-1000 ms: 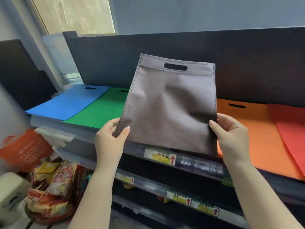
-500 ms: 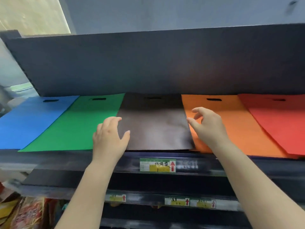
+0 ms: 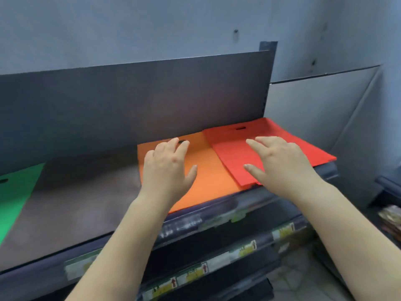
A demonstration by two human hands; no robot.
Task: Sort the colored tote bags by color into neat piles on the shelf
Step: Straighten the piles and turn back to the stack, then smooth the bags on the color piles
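Flat tote bags lie side by side on the top shelf (image 3: 217, 205). The brown bag (image 3: 82, 196) lies left of centre, with a green bag (image 3: 15, 192) at the left edge. An orange bag (image 3: 212, 174) sits right of the brown one, and red bags (image 3: 234, 157) lie at the shelf's right end, the top one skewed over another. My left hand (image 3: 167, 168) hovers with spread fingers over the orange bag's left part. My right hand (image 3: 280, 164) is over the red bags, fingers straight, holding nothing.
A dark back panel (image 3: 134, 101) rises behind the bags. Lower shelves with yellow price tags (image 3: 195, 272) run below. A grey wall panel (image 3: 321, 109) stands to the right, with packaged goods (image 3: 390, 216) at the far right edge.
The brown bag was held up by both hands, then laid flat between green and orange. Both hands let go and moved right, over the orange and red bags; the view swung right.
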